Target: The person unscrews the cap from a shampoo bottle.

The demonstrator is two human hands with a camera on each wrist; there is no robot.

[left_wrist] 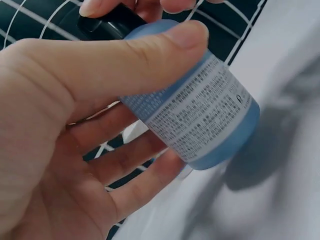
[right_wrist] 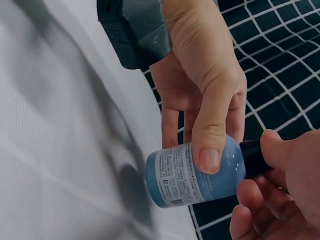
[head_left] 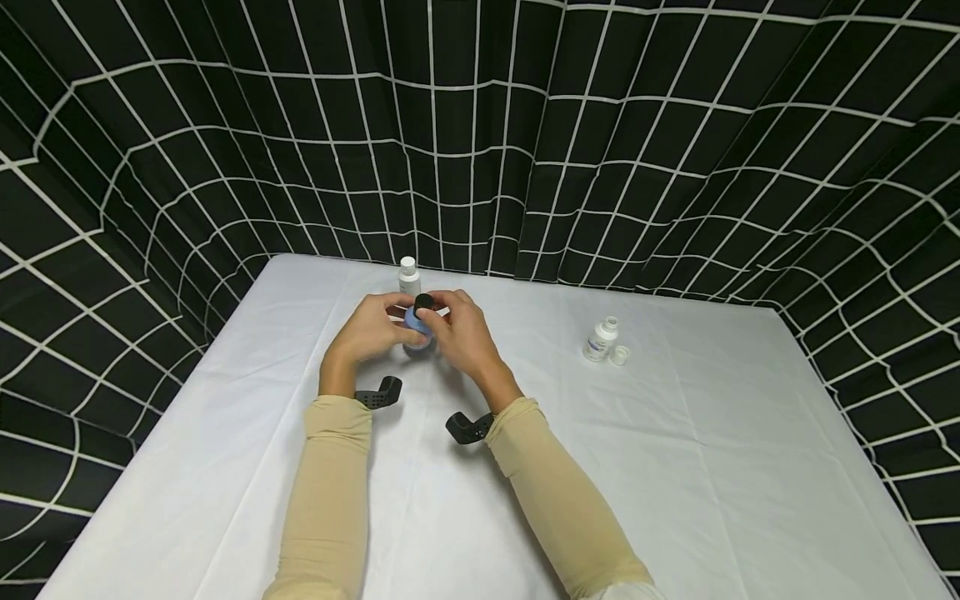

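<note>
My left hand (head_left: 367,330) grips a blue bottle (right_wrist: 172,177) with a pale printed label, thumb on one side and fingers on the other. In the left wrist view the bottle (left_wrist: 205,110) is tilted, its base apart from the white cloth. The thumb and fingers of my right hand (head_left: 467,335) pinch the black cap (head_left: 423,304) at the bottle's top. Seen from the right wrist, the cap (right_wrist: 253,158) sits on the bottle's neck, partly hidden by the fingers. Just behind the hands, a white bottle (head_left: 408,280) with a white cap stands upright.
A second white bottle (head_left: 601,340), uncapped, stands upright to the right, with a white cap (head_left: 619,356) beside it. White cloth (head_left: 675,467) covers the table. A black curtain with a white grid (head_left: 465,125) hangs around its back and sides. Each wrist carries a black mount (head_left: 469,428).
</note>
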